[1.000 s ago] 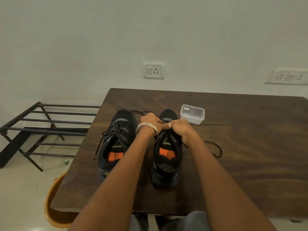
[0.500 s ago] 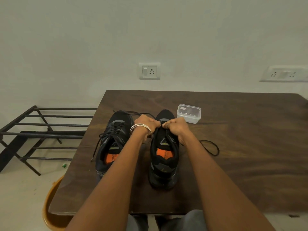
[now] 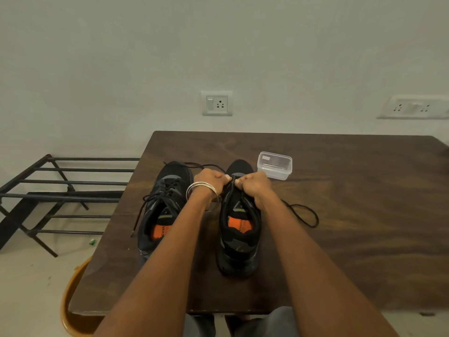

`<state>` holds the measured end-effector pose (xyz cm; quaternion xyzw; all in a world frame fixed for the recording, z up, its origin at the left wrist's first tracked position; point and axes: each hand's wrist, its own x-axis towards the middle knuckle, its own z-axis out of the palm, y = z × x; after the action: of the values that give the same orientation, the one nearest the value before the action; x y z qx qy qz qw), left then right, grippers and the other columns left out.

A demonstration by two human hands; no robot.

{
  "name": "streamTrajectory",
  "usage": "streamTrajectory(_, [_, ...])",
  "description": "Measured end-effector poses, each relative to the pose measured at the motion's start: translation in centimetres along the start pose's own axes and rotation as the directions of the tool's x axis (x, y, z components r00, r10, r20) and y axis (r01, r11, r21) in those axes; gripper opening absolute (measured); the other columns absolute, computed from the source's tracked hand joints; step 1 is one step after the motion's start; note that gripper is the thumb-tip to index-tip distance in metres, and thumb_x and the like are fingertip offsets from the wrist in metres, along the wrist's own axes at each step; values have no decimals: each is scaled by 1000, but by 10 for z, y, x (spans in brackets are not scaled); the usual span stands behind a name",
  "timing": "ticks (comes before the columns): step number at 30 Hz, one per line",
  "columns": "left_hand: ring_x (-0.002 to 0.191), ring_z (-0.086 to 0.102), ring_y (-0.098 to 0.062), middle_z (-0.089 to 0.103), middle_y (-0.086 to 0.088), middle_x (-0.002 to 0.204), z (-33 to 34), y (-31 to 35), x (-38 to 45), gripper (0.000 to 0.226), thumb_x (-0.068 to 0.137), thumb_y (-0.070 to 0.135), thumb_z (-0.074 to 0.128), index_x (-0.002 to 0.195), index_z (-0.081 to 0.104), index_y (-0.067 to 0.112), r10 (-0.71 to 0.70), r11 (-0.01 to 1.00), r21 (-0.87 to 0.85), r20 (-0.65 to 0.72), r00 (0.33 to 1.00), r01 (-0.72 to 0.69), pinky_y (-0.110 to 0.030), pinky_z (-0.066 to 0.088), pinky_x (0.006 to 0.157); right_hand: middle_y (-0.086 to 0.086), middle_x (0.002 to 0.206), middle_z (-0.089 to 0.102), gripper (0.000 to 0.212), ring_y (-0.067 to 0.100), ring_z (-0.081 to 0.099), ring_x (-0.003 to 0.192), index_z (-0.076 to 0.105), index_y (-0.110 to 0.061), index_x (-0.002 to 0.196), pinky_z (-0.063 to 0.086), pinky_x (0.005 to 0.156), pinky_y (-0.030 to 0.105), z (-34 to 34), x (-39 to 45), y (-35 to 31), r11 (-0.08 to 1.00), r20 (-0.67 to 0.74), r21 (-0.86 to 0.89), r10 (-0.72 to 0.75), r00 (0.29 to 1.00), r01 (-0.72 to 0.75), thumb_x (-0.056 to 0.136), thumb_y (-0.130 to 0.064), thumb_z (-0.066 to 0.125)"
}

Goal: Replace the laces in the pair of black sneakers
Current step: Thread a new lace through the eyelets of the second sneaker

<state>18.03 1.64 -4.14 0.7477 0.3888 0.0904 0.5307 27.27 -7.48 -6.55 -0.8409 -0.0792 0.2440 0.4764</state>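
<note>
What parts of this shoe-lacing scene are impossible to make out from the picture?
Head view only:
- The eyelets of the right sneaker: covered by the left hand and right hand.
- Contents of the clear plastic box: too small and hazy.
- The orange tub: mostly hidden under the table.
- The left sneaker: its heel side is behind the left forearm.

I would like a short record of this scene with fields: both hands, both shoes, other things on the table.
left hand: left hand pinches the black lace over the right shoe
right hand: right hand in the same grip, fingers curled
right black sneaker: lace partly threaded, its end trailing on the dark wooden table
left black sneaker: laced, untied
clear plastic lidded box: behind the right shoe
</note>
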Motion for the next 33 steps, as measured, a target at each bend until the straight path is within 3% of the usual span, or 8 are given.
streamTrajectory(5, [86,68,-22,70,-4,98,3,0,3,10,90,25,65,84,72,27,90,977,194,-28,996,-83,-37,58,80,12,101,70,38,34,65,98,67,-12,98,52,91,52,15,22,8,998,-20,8,58,998,-58,73,-40,67])
streamTrajectory(10, [86,64,-20,67,-4,103,7,-1,9,15,86,29,68,73,64,36,144,944,311,-80,986,-113,-30,51,69,10,101,70,39,33,66,98,64,-15,100,51,92,54,16,37,16,998,-12,-13,55,998,-56,74,-45,62])
streamTrajectory(18, [87,63,-25,65,-6,99,8,-5,15,13,94,26,54,96,65,20,156,914,394,-116,981,-99,-35,53,76,21,103,70,25,32,70,99,68,2,105,56,93,46,-33,-26,-15,998,235,68,-1,972,-16,81,1,75])
streamTrajectory(23, [84,66,-29,67,-10,99,-4,8,13,18,95,21,53,88,65,9,115,987,141,-308,944,-75,-44,57,79,1,99,67,30,29,55,112,66,-22,76,37,102,52,-35,-23,-6,974,68,-217,-56,996,69,63,-34,91])
streamTrajectory(25, [69,66,-19,69,-11,93,-15,22,6,17,96,16,51,88,64,8,73,973,-171,-399,914,-153,-36,58,65,2,111,60,34,29,41,120,68,-24,85,27,94,44,-36,-26,-5,935,-9,-349,-78,997,70,67,-47,86])
streamTrajectory(28, [67,66,-17,66,-9,86,-39,52,-13,19,99,9,45,84,55,12,22,651,-695,-384,923,-305,-32,59,63,5,111,60,44,30,44,117,65,-19,96,27,85,43,-38,-32,-9,889,-41,-450,-112,993,82,73,-53,79])
streamTrajectory(30, [67,66,-20,63,-7,78,-51,64,-25,19,101,7,43,84,51,11,76,465,-807,-374,924,-365,-35,60,72,4,102,65,46,29,56,106,61,-14,96,33,86,43,-37,-30,-9,886,-20,-453,-122,992,99,74,-51,80])
streamTrajectory(33, [54,55,-13,61,-5,75,-52,63,-35,15,99,9,47,86,54,11,132,552,-757,-336,933,-351,-33,58,65,8,97,65,47,29,63,94,56,-11,94,52,84,42,-34,-32,-10,883,7,-450,-143,990,131,74,-46,82])
